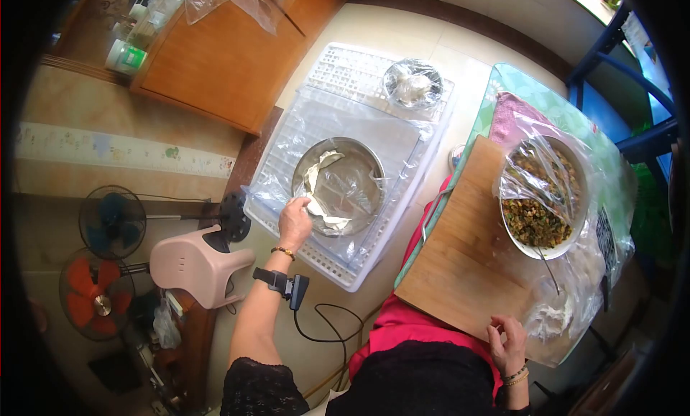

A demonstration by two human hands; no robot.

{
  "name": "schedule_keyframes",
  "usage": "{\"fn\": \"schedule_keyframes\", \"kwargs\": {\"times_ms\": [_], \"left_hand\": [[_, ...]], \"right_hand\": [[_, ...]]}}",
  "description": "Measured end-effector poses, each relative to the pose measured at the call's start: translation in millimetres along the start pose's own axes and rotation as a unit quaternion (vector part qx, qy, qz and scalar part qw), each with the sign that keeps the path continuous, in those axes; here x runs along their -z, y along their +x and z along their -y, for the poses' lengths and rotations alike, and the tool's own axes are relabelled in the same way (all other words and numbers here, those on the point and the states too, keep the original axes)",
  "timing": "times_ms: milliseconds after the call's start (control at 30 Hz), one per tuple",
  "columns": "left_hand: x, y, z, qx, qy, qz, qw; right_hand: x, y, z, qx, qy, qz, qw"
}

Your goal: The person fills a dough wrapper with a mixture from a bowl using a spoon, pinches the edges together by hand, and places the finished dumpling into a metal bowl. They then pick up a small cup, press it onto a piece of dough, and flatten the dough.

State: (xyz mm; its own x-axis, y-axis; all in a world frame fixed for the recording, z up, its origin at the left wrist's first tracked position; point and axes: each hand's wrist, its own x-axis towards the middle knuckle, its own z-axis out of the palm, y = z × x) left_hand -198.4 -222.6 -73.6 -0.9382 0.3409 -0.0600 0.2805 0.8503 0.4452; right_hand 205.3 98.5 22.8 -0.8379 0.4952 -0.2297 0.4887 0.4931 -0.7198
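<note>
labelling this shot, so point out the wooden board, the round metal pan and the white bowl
Wooden board point(460, 243): head view, bare top surface.
Round metal pan point(351, 193): head view, bare inside bottom.
White bowl point(553, 254): head view, rim nearest the spoon handle.

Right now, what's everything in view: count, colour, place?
Dumplings: several, white, in pan
Pan: one, silver, on crate
Crate: at least one, white, centre
Wrapped bowl: one, dark, crate's far end
Filling bowl: one, white, on table
Filling: one batch, brown-green, in filling bowl
Cutting board: one, brown, on table
Table: one, green, right
Cloth: one, pink, on table
Stool: one, pink, left
Fans: two, blue and orange, left
Cabinet: one, brown, upper left
Left hand: one, bare, at dumplings
Right hand: one, bare, by cutting board
</note>
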Motion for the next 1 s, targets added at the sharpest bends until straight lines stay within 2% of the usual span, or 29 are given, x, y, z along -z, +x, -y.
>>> {"fn": "schedule_keyframes", "kwargs": {"times_ms": [100, 233, 300, 400, 467, 533, 567, 633, 767, 833, 1000], "left_hand": [[3.9, -8.3, -3.8, -0.014, -0.037, -0.017, 0.999], [-25.9, -23.5, -13.7, -0.099, -0.129, -0.013, 0.987], [-25.0, -41.2, -60.0, -0.088, -0.206, 0.063, 0.972], [-22.6, -67.3, -129.2, -0.145, -0.229, 0.126, 0.954], [-23.7, -86.5, -170.7, -0.260, -0.200, 0.162, 0.931], [-30.1, -103.1, -204.2, -0.310, -0.190, 0.230, 0.903], [-35.0, -111.6, -219.0, -0.319, -0.191, 0.225, 0.901], [-47.2, -126.9, -245.2, -0.367, -0.199, 0.293, 0.860], [-72.0, -148.0, -283.2, -0.408, -0.212, 0.296, 0.837], [-78.5, -155.4, -297.4, -0.402, -0.200, 0.309, 0.838], [-84.1, -164.1, -310.8, -0.399, -0.193, 0.320, 0.838]], "right_hand": [[1.5, -8.8, -6.0, 0.003, -0.017, 0.003, 1.000], [13.2, -22.7, -16.3, -0.011, -0.042, -0.009, 0.999], [26.8, -35.4, -30.5, -0.003, -0.068, -0.020, 0.997], [44.9, -52.4, -41.5, -0.046, -0.060, -0.050, 0.996], [52.2, -60.9, -53.7, -0.058, -0.081, -0.078, 0.992], [60.6, -63.8, -59.5, -0.073, -0.098, -0.099, 0.988], [65.5, -63.3, -60.3, -0.072, -0.100, -0.109, 0.987], [73.9, -58.0, -59.4, -0.078, -0.130, -0.115, 0.982], [78.7, -30.1, -86.4, -0.049, -0.175, -0.132, 0.974], [80.2, -9.8, -101.8, -0.093, -0.222, -0.140, 0.961], [89.6, 19.2, -122.5, -0.110, -0.245, -0.176, 0.947]]}}
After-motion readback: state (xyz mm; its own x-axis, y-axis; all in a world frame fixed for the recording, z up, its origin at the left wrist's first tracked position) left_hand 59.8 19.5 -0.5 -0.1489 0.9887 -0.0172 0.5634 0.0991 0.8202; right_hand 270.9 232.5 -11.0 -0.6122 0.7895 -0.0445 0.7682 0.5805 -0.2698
